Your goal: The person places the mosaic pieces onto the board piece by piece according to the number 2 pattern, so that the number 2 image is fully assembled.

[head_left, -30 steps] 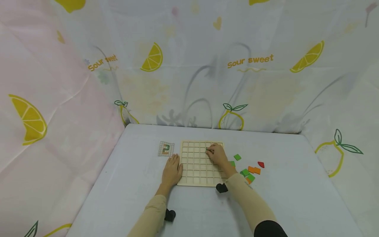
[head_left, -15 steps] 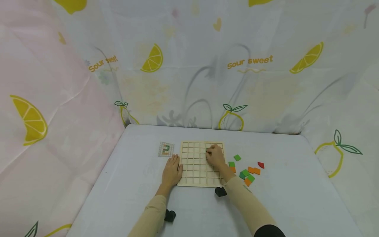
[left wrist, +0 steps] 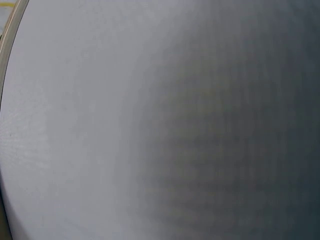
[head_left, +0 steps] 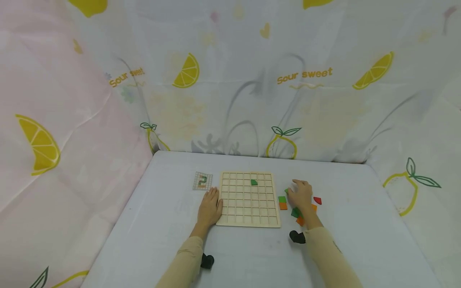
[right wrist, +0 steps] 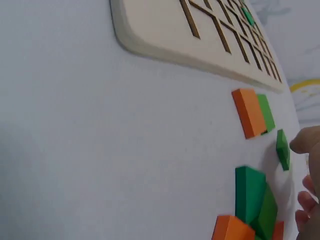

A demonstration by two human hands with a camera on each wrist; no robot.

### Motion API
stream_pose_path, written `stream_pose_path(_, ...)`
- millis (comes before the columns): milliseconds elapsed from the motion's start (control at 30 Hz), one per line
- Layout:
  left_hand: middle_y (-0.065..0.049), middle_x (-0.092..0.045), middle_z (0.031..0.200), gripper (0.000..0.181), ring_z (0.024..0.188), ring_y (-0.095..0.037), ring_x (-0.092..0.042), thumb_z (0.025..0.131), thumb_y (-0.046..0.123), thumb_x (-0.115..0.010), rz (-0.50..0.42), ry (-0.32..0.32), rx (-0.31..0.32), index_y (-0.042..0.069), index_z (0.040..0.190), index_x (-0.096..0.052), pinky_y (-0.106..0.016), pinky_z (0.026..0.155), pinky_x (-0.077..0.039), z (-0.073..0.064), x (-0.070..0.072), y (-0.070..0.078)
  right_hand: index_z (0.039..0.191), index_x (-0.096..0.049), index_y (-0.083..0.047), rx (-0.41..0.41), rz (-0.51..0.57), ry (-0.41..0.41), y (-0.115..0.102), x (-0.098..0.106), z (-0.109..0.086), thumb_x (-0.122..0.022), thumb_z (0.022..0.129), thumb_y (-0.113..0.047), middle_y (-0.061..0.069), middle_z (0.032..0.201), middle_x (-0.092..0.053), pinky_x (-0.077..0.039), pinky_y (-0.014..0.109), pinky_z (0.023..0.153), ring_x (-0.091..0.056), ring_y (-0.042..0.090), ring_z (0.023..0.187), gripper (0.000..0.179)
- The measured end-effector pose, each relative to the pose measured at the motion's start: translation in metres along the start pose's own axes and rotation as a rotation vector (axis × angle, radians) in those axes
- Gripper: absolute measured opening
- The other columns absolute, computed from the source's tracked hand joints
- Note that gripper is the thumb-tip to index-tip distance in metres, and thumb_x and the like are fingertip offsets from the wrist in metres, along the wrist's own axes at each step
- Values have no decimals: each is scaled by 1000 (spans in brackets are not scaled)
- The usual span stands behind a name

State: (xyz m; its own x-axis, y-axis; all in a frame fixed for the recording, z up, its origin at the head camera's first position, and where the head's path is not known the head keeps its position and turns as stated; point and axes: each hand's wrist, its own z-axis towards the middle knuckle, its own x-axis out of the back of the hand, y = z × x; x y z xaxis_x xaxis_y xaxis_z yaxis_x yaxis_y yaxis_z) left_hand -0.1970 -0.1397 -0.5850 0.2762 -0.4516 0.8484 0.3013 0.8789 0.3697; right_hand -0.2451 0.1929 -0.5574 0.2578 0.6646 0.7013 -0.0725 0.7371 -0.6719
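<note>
My left hand (head_left: pixel 209 208) rests with fairly straight fingers at the left edge of a pale wooden grid board (head_left: pixel 248 225). A dark green tile with one rounded corner (head_left: pixel 254 182) lies in a cell near the board's upper right. To the right of the board, my right hand (head_left: pixel 301 195) reaches over loose tiles, thumb and forefinger spread apart. Its thumb is close beside a green square tile (right wrist: pixel 283 150); whether they touch cannot be told. The left wrist view shows mostly white tabletop and a dark blur, with no fingers visible.
A small gridded pattern card (head_left: pixel 202 181) lies left of the board. Orange (head_left: pixel 283 206) and light green (head_left: pixel 282 199) tiles lie right of it. More green (head_left: pixel 296 213) and orange tiles sit partly under the right hand, with a red curved tile (head_left: pixel 317 200) beyond.
My right hand has let go of the dark green tile on the board and moved right to the loose tiles. The left hand has stayed in place.
</note>
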Motion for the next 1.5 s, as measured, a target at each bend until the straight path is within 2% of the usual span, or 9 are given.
stream_pose_path(167,-25,-50,133,43,128,-37,-44,92,16,-51,8,0,8,-12,124,-53,-47,111,-30,-1,0,-1,101,-63,15,5,-1,-40,13,4,-6,-56,85,-8,33,104,-56,-46,56,86,-52,46,100,29)
stream_pose_path(433,-25,-50,133,44,129,-37,-43,92,17,-50,3,-8,6,-12,125,-53,-47,111,-31,0,0,0,114,-57,15,-11,-12,-163,11,3,-11,-58,83,-10,34,114,-49,-44,55,90,-47,46,106,40)
stream_pose_path(733,-25,-51,132,43,128,-37,-44,92,17,-50,-3,16,-4,-12,124,-53,-47,111,-31,1,-3,-1,113,-58,16,-68,-36,-196,4,9,-9,-58,79,-10,29,102,-58,-51,49,81,-54,35,89,42)
stream_pose_path(833,-25,-51,132,43,128,-38,-44,92,17,-50,-8,23,-15,-12,124,-54,-48,110,-31,1,-3,-1,113,-58,15,-75,10,-176,-2,8,-6,-62,79,-9,28,102,-60,-52,48,81,-56,35,90,42)
stream_pose_path(900,-25,-51,132,43,128,-38,-44,92,17,-50,-4,21,-15,-12,124,-54,-48,111,-31,1,-4,-1,113,-59,14,-44,60,-158,-8,4,-3,-64,78,-8,28,101,-61,-52,48,79,-57,35,90,41)
stream_pose_path(1000,-25,-50,133,44,128,-37,-43,92,18,-49,3,9,-5,-12,124,-53,-47,112,-30,0,-4,-3,110,-61,14,60,139,-154,-22,-8,2,-66,76,-4,27,98,-62,-53,46,75,-58,36,87,38)
stream_pose_path(1167,-25,-51,132,44,128,-37,-44,92,18,-49,0,17,-4,-12,124,-54,-47,111,-31,-1,-2,-3,112,-60,12,169,192,-252,-50,-33,13,-66,78,-2,25,101,-62,-53,45,75,-57,35,89,37)
stream_pose_path(1300,-25,-51,132,44,128,-37,-44,92,17,-50,-6,20,-4,-12,124,-54,-47,111,-31,-1,-1,-2,114,-60,10,203,154,-343,-68,-53,20,-67,80,-3,23,104,-62,-54,44,79,-58,34,93,37)
stream_pose_path(1500,-25,-50,133,44,129,-37,-43,92,17,-50,-6,-1,7,-12,125,-52,-47,111,-30,1,1,0,111,-63,10,269,60,-425,-83,-69,28,-65,76,-1,19,102,-65,-53,36,73,-57,25,86,37)
